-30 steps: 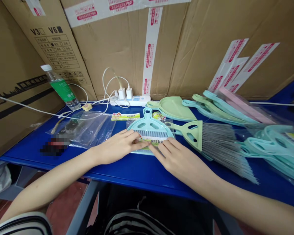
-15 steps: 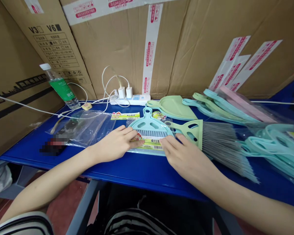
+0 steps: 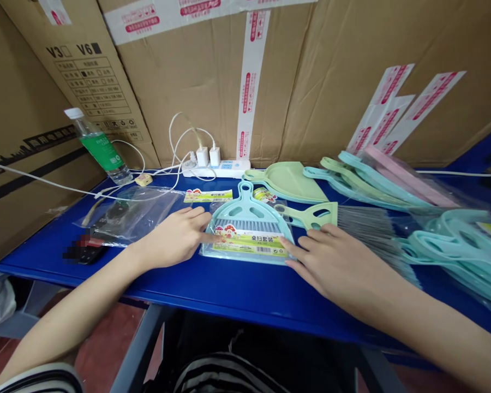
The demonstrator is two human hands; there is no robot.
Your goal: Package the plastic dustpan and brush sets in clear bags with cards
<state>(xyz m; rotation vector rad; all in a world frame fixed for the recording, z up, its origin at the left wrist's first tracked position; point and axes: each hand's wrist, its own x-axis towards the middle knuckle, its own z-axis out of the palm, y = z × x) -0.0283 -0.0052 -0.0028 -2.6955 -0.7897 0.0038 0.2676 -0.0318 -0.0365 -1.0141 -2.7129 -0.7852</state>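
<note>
Between the hands (image 3: 174,238) (image 3: 343,267), a bagged teal dustpan (image 3: 247,218) points handle-first away.

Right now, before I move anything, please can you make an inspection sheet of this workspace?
Surface: blue table, with items along its back and right side.
Job's things: mint dustpan and brush in a clear bag, with a yellow-green label.
Hands: left hand has its index finger at the bag's left side; right hand has its fingers at the bag's right edge; neither grips.
Clutter: water bottle, pale green brush, bagged mint dustpans, second clear bag, pixelated object.
Cables: white power strip, two plugged chargers, white cords.
Surroundings: cardboard boxes with red-printed tape, red floor.
</note>
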